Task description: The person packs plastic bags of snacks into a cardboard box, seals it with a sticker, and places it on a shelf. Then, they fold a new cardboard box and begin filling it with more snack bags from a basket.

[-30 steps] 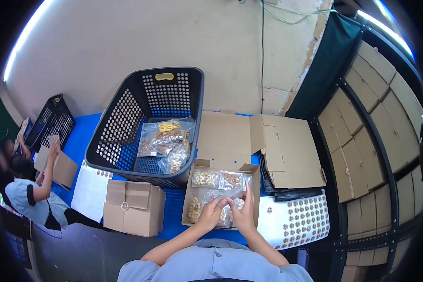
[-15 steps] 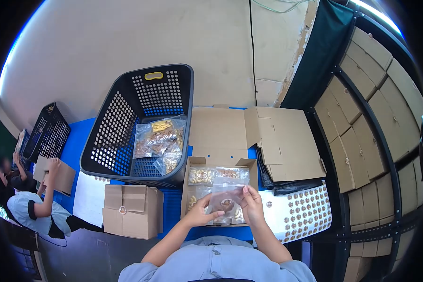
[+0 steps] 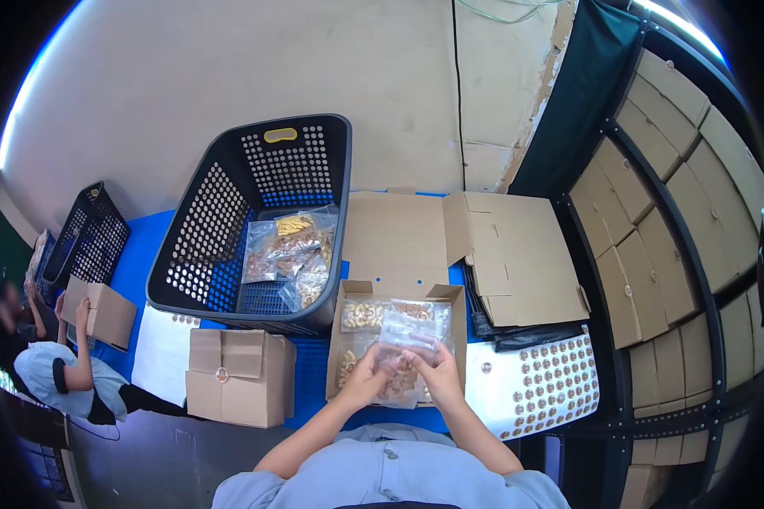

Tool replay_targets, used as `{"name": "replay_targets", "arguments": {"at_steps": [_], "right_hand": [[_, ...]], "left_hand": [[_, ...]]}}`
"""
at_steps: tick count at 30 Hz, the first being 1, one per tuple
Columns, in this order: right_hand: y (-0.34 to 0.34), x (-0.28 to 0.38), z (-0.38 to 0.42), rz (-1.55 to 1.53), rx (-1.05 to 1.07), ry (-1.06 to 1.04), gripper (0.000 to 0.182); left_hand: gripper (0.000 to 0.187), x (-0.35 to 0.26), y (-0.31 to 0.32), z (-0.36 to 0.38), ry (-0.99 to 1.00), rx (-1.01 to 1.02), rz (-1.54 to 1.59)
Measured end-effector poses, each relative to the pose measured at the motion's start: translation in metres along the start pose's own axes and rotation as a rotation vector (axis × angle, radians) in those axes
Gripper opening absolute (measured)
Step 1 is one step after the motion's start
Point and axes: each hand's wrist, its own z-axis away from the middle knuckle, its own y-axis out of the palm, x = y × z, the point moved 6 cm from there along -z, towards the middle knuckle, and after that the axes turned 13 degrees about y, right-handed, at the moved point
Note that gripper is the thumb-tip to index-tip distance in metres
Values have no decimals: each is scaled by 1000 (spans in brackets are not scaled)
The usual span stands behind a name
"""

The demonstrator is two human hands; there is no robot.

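My left hand (image 3: 365, 379) and my right hand (image 3: 440, 374) both grip a clear plastic bag (image 3: 409, 333), with the thumbs close together on its middle. The bag's lower part shows brownish contents, partly covered by my fingers. It is held over an open cardboard box (image 3: 460, 346), whose lid (image 3: 392, 233) stands back behind it. Inside the box lie several clear packets, among them a packet of pale, curved pieces (image 3: 362, 315) at the back left. My hands and the bag hide much of the box's front.
A black perforated basket (image 3: 250, 319) holding several filled packets (image 3: 295, 246) stands back left. Left of the box is a closed carton (image 3: 238, 373); right are flattened cartons (image 3: 526, 263) and a sticker sheet (image 3: 539, 386). A co-worker (image 3: 59, 373) handles a carton (image 3: 110, 316) far left. Boxes fill the right shelves (image 3: 654, 297).
My right hand has moved down and in toward the left one, and both thumbs now meet on the bag. The co-worker's hands and carton have shifted slightly.
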Motion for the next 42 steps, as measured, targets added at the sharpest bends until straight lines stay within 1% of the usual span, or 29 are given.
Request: {"name": "replay_targets", "arguments": {"at_steps": [1,2,3,5,6,7,9,10,12,13,15,16,17,18,19,20,21,23,25,27,30,33,34,35,37,38,39,41,42], "right_hand": [[0,6,4,62,-40,-80,26],[-7,3,1,63,-39,-79,26],[-22,-5,-6,80,-91,-38,20],[-42,-10,-11,95,-140,5,15],[-48,-12,-13,-28,-112,77,13],[-54,-15,-15,-151,-86,150,12],[-63,-16,-17,-110,-77,186,15],[-67,-18,-19,1,-116,192,17],[-79,-32,-27,137,-171,183,22],[-79,-37,-31,126,-185,186,22],[-79,-42,-41,387,-301,119,21],[-92,-67,-59,455,-306,92,33],[-93,-73,-56,450,-313,92,33],[-91,-60,-50,715,-496,-108,40],[-86,-46,-44,976,-675,-317,48],[-92,-45,-45,961,-655,-254,56],[-97,-40,-48,964,-653,-255,56],[-114,-28,-53,908,-748,-236,50],[-131,-13,-67,893,-764,-247,43],[-164,-14,-94,729,-817,-306,33],[-221,-46,-152,449,-700,-188,24],[-218,-28,-172,422,-649,-137,26],[-219,-31,-187,390,-555,-70,29],[-220,-32,-198,390,-547,-74,29],[-222,-50,-230,459,-450,28,35],[-229,-69,-247,357,-497,288,45],[-228,-68,-254,359,-488,284,45],[-216,-87,-268,-54,-255,560,57],[-197,-58,-248,58,-344,648,67]], "left_hand": [[28,-7,12,3,-61,107,-58],[33,-12,21,7,-123,213,-118],[33,-16,22,8,-123,212,-119],[48,-27,31,11,10,383,-289],[56,-24,27,9,75,412,-346],[56,-17,20,8,71,410,-346],[47,7,-5,4,-133,274,-181],[46,7,-23,-6,-72,197,-350],[52,16,-46,-24,-185,19,-229],[52,24,-51,-31,-195,34,-230],[54,42,-70,-47,-102,-98,-189],[54,59,-78,-50,-107,-87,-192],[51,66,-93,-52,30,-157,-471],[48,53,-94,-53,174,-230,-746],[48,51,-94,-52,180,-228,-744],[42,50,-95,-49,145,-224,-745],[37,42,-92,-46,104,-222,-746],[34,25,-83,-40,100,-163,-798],[31,15,-78,-42,109,-104,-852],[30,5,-75,-38,226,-126,-984],[34,16,-87,-30,197,-125,-1075],[38,9,-84,-15,237,-211,-1088],[47,20,-91,-9,180,-239,-1089],[47,31,-96,-4,183,-247,-1093],[52,60,-112,7,5,-264,-912],[56,80,-119,15,-239,-211,-818],[56,80,-120,16,-236,-220,-821],[55,81,-121,17,-238,-214,-808],[58,93,-128,17,-218,-229,-730]]}}
